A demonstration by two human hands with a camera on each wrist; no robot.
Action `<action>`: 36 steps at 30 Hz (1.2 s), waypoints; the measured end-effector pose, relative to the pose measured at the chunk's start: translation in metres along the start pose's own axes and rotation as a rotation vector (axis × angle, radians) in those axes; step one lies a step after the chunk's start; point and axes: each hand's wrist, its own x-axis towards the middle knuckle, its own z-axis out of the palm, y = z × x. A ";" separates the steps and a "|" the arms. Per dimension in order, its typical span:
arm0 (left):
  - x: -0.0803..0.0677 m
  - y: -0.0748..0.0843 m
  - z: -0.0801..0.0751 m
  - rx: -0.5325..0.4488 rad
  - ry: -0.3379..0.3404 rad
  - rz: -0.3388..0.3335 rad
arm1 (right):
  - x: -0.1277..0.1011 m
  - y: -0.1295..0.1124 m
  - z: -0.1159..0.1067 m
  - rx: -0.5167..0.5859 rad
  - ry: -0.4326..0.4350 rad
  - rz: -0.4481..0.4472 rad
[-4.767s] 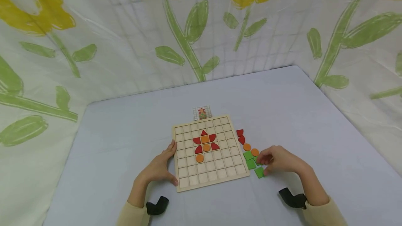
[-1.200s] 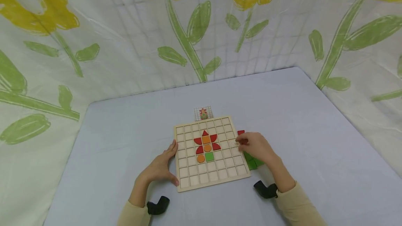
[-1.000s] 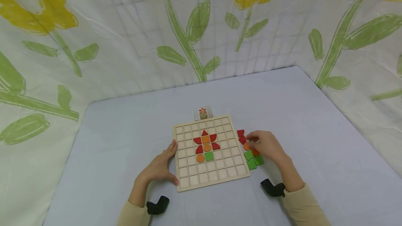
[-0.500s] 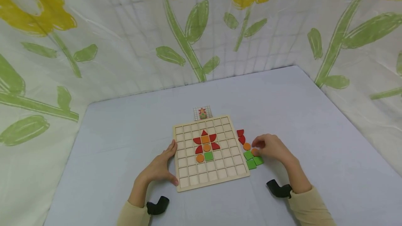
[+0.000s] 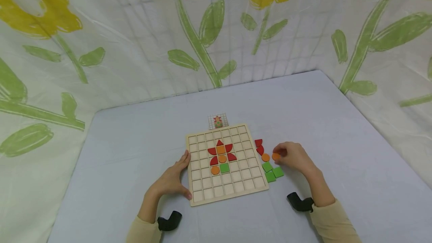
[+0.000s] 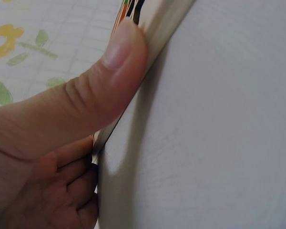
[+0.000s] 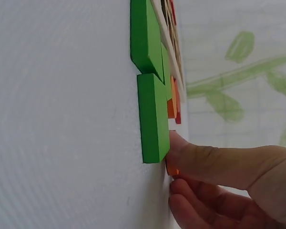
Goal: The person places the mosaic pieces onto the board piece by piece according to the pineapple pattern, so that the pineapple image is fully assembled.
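From where I stand, I can't read any text, label, brand, number or sign on anything here.

Beige sleeves, bent black wrist pieces (a pair)
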 end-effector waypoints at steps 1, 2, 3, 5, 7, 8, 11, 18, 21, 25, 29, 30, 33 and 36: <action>0.000 0.000 0.000 0.003 -0.001 0.000 | 0.000 0.000 0.000 -0.002 0.006 -0.004; 0.000 -0.001 0.000 0.006 -0.001 0.001 | 0.001 0.001 0.001 -0.003 0.011 -0.007; 0.000 -0.001 0.000 0.008 -0.002 0.001 | 0.001 0.000 0.001 -0.002 0.018 -0.011; 0.000 -0.001 0.001 0.009 -0.003 0.001 | 0.002 0.000 0.003 0.011 0.033 -0.019; 0.000 -0.001 0.001 0.008 -0.003 0.000 | 0.003 -0.003 0.004 0.025 0.053 -0.027; 0.001 -0.001 0.001 0.008 -0.004 -0.001 | 0.003 -0.004 0.004 0.034 0.065 -0.036; 0.001 -0.001 0.001 0.010 -0.004 -0.001 | 0.004 -0.010 0.006 0.071 0.102 -0.069; 0.001 -0.001 0.000 0.006 -0.001 -0.003 | 0.005 -0.025 0.017 0.166 0.110 -0.136; 0.001 -0.001 0.000 0.004 -0.003 -0.007 | 0.005 -0.032 0.023 0.173 0.098 -0.171; 0.002 -0.001 0.000 0.010 -0.003 -0.010 | 0.006 -0.041 0.030 0.164 0.078 -0.212; 0.002 -0.002 0.001 0.013 -0.004 -0.005 | 0.009 -0.049 0.035 0.151 0.048 -0.242; 0.002 -0.002 0.001 0.013 -0.004 -0.003 | 0.010 -0.051 0.036 0.153 0.038 -0.251; 0.002 -0.003 0.000 0.014 -0.005 0.002 | 0.012 -0.056 0.040 0.172 0.004 -0.267; 0.002 -0.003 0.000 0.017 -0.006 0.006 | 0.015 -0.062 0.045 0.166 -0.018 -0.269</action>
